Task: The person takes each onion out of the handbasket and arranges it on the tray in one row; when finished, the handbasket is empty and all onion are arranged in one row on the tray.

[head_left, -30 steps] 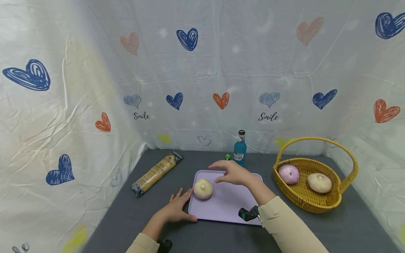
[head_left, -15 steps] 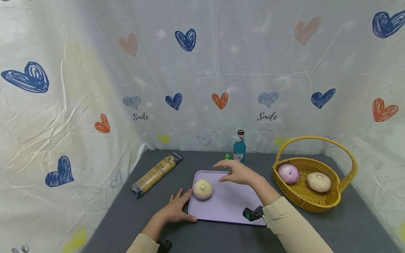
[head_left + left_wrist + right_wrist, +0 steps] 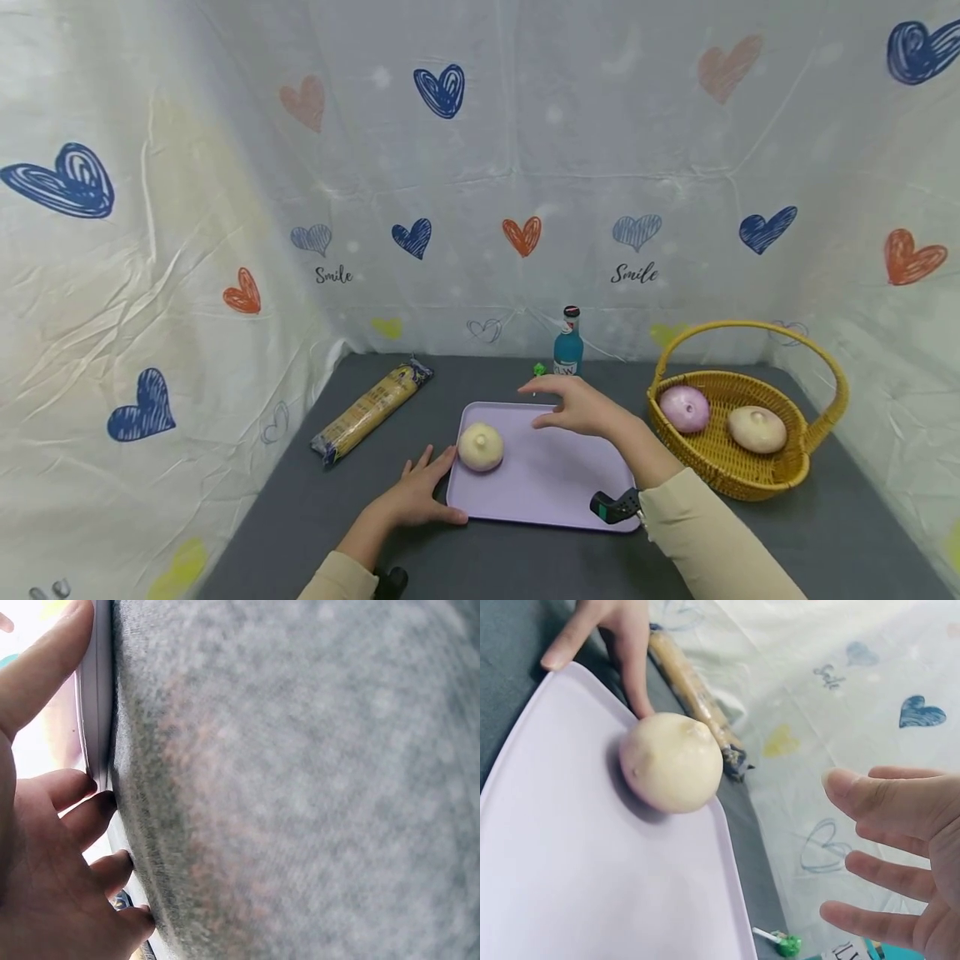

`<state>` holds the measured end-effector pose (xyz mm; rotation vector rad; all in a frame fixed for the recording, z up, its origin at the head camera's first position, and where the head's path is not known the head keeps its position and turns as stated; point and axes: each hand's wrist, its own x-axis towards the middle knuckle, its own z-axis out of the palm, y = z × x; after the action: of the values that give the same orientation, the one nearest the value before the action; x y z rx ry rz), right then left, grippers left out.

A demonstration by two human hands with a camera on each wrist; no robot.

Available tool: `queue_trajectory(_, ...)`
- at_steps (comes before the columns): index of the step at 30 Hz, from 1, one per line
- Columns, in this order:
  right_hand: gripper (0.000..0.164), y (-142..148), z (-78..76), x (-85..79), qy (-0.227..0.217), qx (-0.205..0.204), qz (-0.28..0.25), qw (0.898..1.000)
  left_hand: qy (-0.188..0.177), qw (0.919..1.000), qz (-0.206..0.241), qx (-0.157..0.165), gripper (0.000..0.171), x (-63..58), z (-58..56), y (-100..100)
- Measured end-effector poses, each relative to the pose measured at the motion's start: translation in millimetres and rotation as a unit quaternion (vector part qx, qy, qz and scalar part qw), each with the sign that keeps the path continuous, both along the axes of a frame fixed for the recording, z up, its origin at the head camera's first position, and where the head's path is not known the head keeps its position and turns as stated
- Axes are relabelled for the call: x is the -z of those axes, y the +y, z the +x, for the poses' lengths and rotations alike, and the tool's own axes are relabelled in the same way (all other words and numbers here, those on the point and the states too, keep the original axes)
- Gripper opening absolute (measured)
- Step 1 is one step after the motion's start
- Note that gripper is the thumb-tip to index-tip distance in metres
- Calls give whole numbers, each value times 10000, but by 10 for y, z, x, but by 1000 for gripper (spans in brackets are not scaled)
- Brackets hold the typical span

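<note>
A lavender tray [image 3: 540, 492] lies on the dark grey table in the head view. My left hand [image 3: 420, 496] touches its near left corner, thumb along the front edge and fingers spread at the left side. The left wrist view shows those fingertips [image 3: 94, 810] against the tray's rim. On the tray's left part sits a cream-coloured round vegetable [image 3: 481, 447] with a nub on top; its exact kind is unclear. My right hand [image 3: 585, 407] hovers over the tray's far right part, thumb and fingers apart, holding nothing. The right wrist view [image 3: 900, 855] shows those fingers loosely extended.
A yellow wicker basket [image 3: 716, 482] on the right holds a purple onion [image 3: 685, 408] and a pale round vegetable [image 3: 757, 429]. Behind the tray stand a blue bottle [image 3: 568, 346] and a green lollipop [image 3: 787, 945]. A long yellow packet [image 3: 371, 411] lies at left.
My right hand has drifted right above the tray, away from the cream-coloured vegetable. My left hand stays at the tray's corner, and the vegetable has not moved.
</note>
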<state>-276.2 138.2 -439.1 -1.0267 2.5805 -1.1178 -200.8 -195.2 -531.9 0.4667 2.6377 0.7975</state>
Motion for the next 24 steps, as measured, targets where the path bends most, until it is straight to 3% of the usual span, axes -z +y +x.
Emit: queue_trajectory(24, 52, 326, 32, 5, 501, 133, -177, 9985, 4, 10000, 25, 28, 114, 7, -16, -9)
